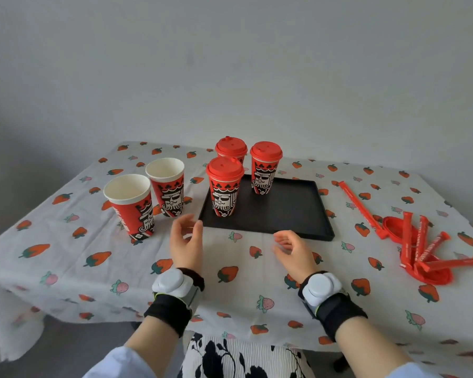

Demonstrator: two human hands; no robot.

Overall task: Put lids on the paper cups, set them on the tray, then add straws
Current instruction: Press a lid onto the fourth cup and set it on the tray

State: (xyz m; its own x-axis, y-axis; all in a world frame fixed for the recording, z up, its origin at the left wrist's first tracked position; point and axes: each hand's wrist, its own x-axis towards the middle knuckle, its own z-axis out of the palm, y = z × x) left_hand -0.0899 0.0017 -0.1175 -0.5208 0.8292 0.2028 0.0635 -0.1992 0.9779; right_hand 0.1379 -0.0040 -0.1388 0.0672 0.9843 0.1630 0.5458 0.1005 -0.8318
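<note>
The black tray lies at the middle of the counter, which is draped in a strawberry-print cloth hanging over the near edge. Three lidded cups stand at the tray's left and far part: the nearest lidded cup by its left rim, a second lidded cup at its far edge, and a third behind them, where I cannot tell if it is on the tray or just past it. The tray's right half and near strip are bare. Left of the tray stand two open cups, the nearer open cup and the farther open cup, close together but apart. Well right of the tray lie red wrapped straws over loose red lids, near the counter's right edge. The left hand hovers just off the tray's near-left corner, fingers loosely spread and curled, pinching nothing. The right hand hovers before the tray's near rim, fingers likewise half curled and empty
</note>
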